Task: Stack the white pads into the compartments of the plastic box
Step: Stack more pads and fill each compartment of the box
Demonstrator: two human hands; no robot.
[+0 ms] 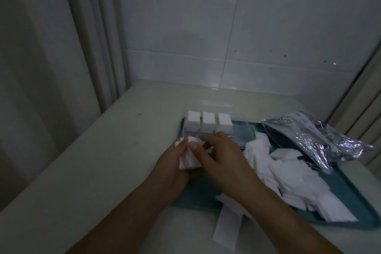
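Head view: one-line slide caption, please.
Left hand grips a wad of white pads, right hand steadying it, before a plastic box holding three stacks.

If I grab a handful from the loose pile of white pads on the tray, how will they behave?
The pads look thin and light, so probably soft and bendy. They lie overlapping at all angles, so a handful would likely slide apart. The bunch in the left hand already fans out unevenly.

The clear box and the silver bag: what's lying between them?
In the head view, part of the loose pile of white pads on the teal tray lies between the plastic box and the silver bag.
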